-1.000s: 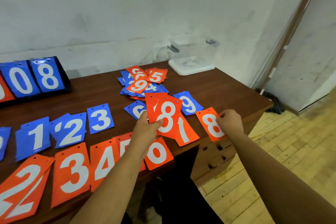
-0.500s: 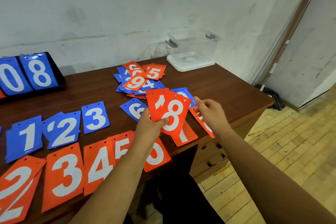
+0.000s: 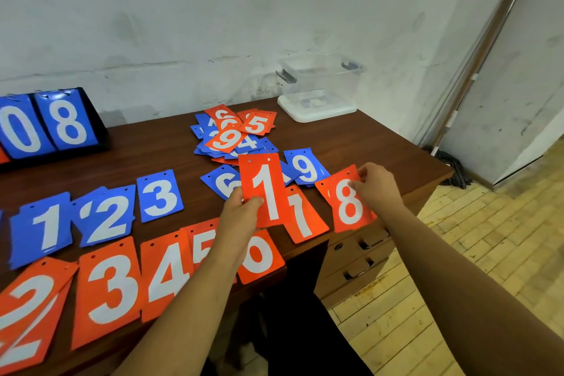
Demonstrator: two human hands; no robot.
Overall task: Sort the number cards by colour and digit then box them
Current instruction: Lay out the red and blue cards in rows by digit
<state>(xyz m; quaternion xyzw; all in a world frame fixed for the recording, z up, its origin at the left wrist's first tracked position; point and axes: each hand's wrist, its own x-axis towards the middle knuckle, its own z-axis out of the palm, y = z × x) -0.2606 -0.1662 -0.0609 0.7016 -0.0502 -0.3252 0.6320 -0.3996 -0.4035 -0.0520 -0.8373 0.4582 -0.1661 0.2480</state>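
Dark brown wooden desk [image 3: 152,156] against a scuffed white wall carries the sort. A front row of orange cards [image 3: 110,290] shows 2, 3, 4, 5, 0, a blue row [image 3: 103,217] of 1, 2, 3 lies behind it, and a mixed heap of blue and orange cards [image 3: 235,134] sits further back. The clear plastic box [image 3: 320,82] stands at the far right corner, well apart from both hands.

The left hand [image 3: 241,217] holds an orange card with a white 1 [image 3: 265,189] upright above the desk, thumb on its face and fingers [image 3: 235,195] curled behind its lower left edge. The right hand [image 3: 378,186] pinches the top right corner of an orange card with a white 8 [image 3: 346,201] near the desk's front edge. Whether that card lies flat or is raised I cannot tell. A second orange 1 card [image 3: 302,217] lies between them.

The step looks like giving the 8 its own spot. It is best set fully on the desk, back from the edge so it cannot slide off, and not overlapping the lying 1. The held 1 can then go squarely onto its twin, punched holes aligned.
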